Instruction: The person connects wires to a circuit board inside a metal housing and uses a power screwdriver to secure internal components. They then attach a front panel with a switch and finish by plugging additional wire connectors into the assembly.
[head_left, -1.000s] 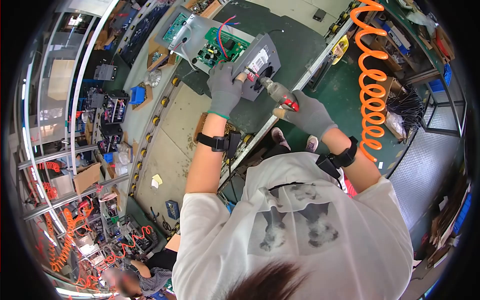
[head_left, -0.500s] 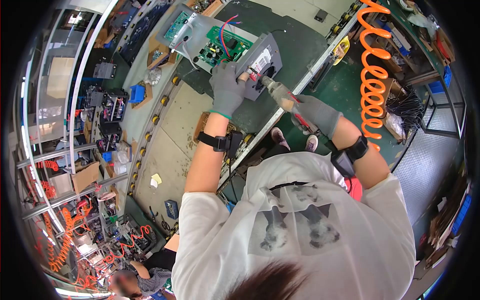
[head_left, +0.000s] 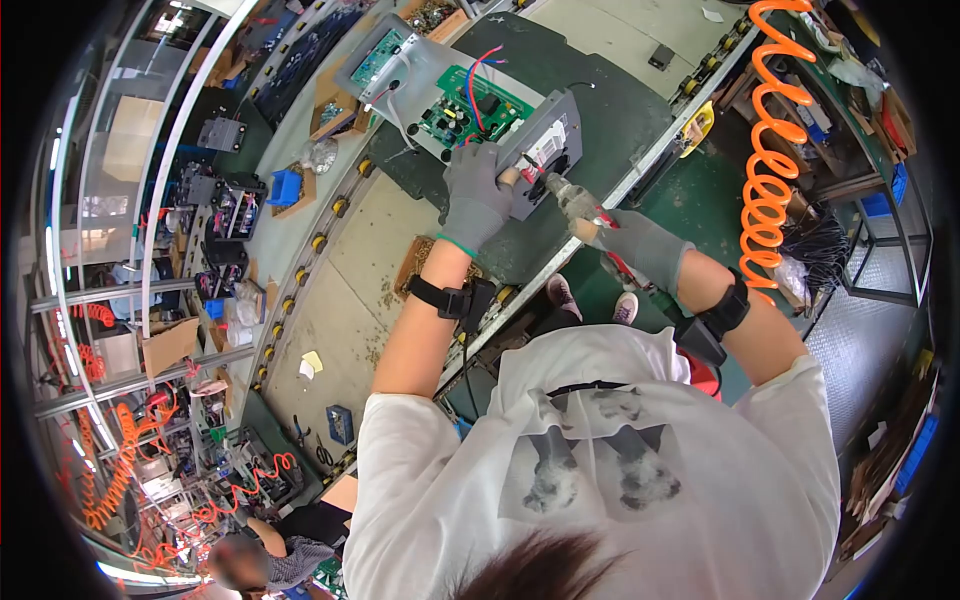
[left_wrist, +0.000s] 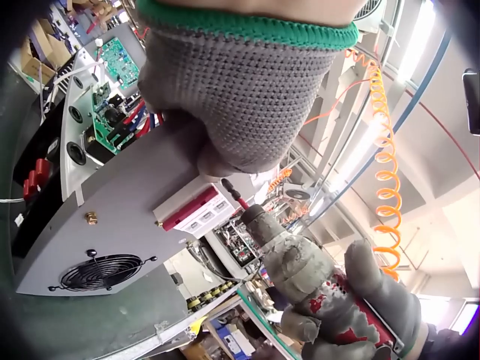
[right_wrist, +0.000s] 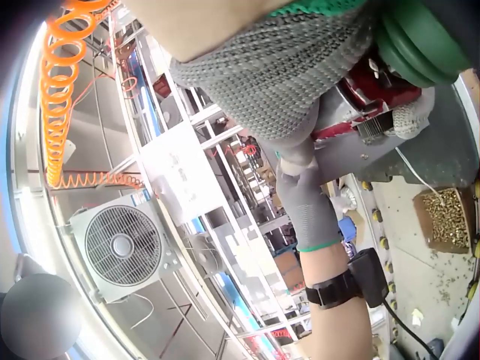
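Note:
My gloved left hand (head_left: 470, 200) grips the edge of a grey metal panel (left_wrist: 67, 240), its thumb at the red-and-white terminal block (left_wrist: 196, 211) on the panel's front. A worn grey-and-red power screwdriver (left_wrist: 296, 266) is in my gloved right hand (head_left: 640, 245), fingers wrapped around its body. The screwdriver's bit points at the terminal block, close to my left thumb. Behind the panel, a green circuit board (head_left: 460, 118) sits in the open metal chassis, with red and blue wires (head_left: 474, 92) standing up from it. A round black fan grille (left_wrist: 101, 271) is set in the panel.
The chassis rests on a dark green board (head_left: 620, 115) over a roller line (head_left: 318, 243). An orange coiled hose (head_left: 770, 170) hangs at the right. Left lie a blue bin (head_left: 285, 186) and a carton of small parts (head_left: 335, 112). Another person (head_left: 290, 560) works lower left.
My right wrist has turned and the hand has shifted back along the screwdriver, exposing more of its red body. My left hand keeps its hold. The whole head view has shifted slightly.

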